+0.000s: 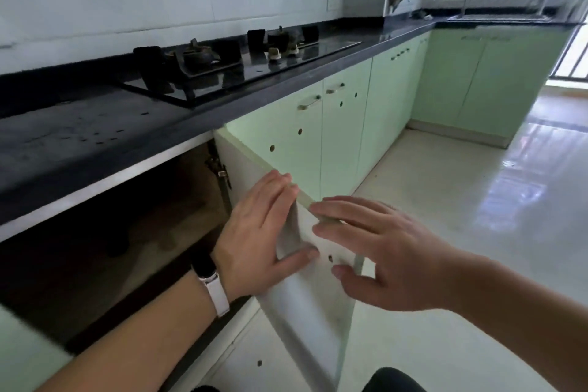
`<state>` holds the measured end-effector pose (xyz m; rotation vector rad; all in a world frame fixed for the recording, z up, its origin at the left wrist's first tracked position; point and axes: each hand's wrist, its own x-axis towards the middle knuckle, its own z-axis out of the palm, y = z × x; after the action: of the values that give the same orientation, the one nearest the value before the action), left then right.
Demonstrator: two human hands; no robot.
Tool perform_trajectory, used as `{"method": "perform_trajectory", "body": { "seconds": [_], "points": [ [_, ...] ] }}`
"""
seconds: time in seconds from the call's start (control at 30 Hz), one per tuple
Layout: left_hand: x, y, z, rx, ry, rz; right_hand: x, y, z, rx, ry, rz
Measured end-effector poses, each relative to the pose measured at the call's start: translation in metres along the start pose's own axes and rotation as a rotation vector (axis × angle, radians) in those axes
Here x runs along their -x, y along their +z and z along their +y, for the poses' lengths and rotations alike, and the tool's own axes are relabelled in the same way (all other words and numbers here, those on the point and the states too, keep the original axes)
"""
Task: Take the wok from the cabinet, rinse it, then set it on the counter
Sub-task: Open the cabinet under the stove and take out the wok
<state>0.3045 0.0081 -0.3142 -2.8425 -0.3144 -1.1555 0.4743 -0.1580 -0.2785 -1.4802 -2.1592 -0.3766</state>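
Both hands flanked open cabinet door (305,264): left hand (264,232) flat on inner face, right hand (378,251) spread, gripping nothing. Wok unseen in dark cabinet (111,232). Best swing door fully aside before reaching.

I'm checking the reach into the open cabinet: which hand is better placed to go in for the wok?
Probably the left hand: it sits on the door's cabinet side, beside the dark opening. The right hand is outside the door.

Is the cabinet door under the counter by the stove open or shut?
Open. The cabinet door is swung outward, exposing the dark cabinet interior; both hands rest at its edge.
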Motion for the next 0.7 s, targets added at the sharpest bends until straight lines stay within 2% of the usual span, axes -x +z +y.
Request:
{"method": "perform_trajectory", "body": {
  "seconds": [0.3, 0.47, 0.7],
  "points": [
    [-0.051, 0.065, 0.006, -0.080, -0.038, 0.136, 0.024, -0.019, 0.068, 0.227, 0.173, -0.006],
    [-0.073, 0.089, 0.007, -0.116, -0.084, 0.170, 0.027, -0.017, 0.096, 0.212, 0.279, -0.008],
    [-0.073, 0.093, 0.005, -0.115, -0.090, 0.183, 0.028, -0.009, 0.101, 0.185, 0.282, 0.024]
  ]
}}
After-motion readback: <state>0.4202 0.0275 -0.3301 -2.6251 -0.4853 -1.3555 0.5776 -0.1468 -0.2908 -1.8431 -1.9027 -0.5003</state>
